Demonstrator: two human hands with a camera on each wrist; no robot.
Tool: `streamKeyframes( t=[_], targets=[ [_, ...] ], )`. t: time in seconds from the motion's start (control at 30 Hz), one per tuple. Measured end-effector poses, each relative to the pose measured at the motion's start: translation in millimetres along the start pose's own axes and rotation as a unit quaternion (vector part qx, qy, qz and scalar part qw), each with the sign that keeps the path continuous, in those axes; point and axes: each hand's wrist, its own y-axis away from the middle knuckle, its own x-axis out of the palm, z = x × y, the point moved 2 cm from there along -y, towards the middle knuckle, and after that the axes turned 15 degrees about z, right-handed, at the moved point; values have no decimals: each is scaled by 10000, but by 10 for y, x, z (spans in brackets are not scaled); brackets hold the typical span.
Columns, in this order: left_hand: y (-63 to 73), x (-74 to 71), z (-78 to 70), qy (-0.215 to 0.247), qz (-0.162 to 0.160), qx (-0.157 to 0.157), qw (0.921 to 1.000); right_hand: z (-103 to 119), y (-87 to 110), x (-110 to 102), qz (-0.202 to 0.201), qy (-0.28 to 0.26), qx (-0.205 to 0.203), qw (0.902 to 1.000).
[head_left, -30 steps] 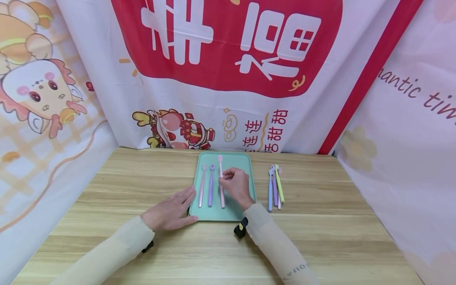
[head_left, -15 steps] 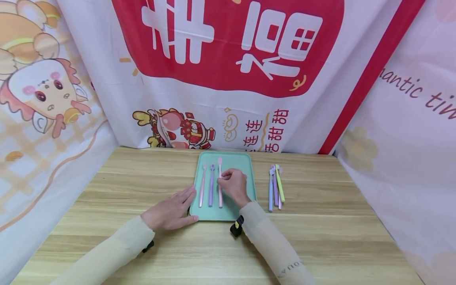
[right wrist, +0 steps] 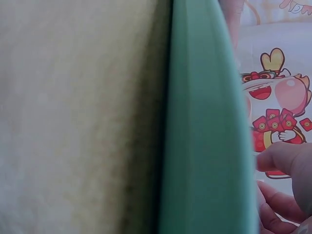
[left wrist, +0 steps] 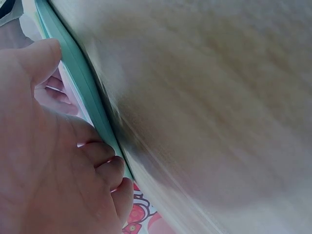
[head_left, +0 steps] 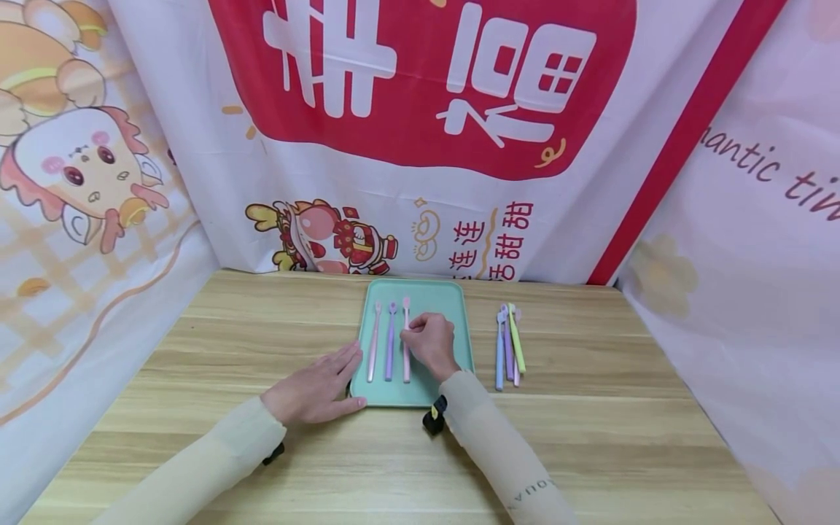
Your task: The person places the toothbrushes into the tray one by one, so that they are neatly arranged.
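Observation:
A mint-green tray [head_left: 429, 397] lies on the wooden table, with three toothbrushes side by side on it. At its left is a pale pink toothbrush [head_left: 374, 343], then a purple toothbrush [head_left: 390, 343]. My right hand [head_left: 433, 343] pinches the third, a pink toothbrush [head_left: 406, 364], by its upper handle; the bristle end points to the back wall. My left hand [head_left: 318, 386] rests with straight fingers at the tray's left edge, the thumb at its front left corner. In the left wrist view the left fingers [left wrist: 109, 168] lie along the tray's rim. The right wrist view mostly shows the tray's side wall [right wrist: 204, 126].
To the right of the tray a small bunch of toothbrushes lies on the table: a blue toothbrush [head_left: 499, 357], a yellow-green toothbrush [head_left: 515, 339], and purple and pink ones partly hidden among them. A printed cloth [head_left: 407, 182] hangs behind the table [head_left: 590, 437].
My right hand has shifted slightly left with the pink toothbrush, which also sits a little nearer to me and straighter beside the purple one. The left hand has stayed in place.

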Motion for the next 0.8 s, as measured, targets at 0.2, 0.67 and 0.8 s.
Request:
streamKeyframes(
  t=[0.2, 0.67, 0.8],
  targets=[
    [-4, 0, 5, 0, -12, 18, 10000, 3, 0, 6, 13, 74, 52, 10000],
    [-17, -8, -2, 63, 140, -107, 9998, -1, -34, 35, 150, 132, 280, 9994],
    [-20, -9, 3, 77, 105, -55, 9999, 2, -57, 38, 184, 196, 367, 9990]
  ],
)
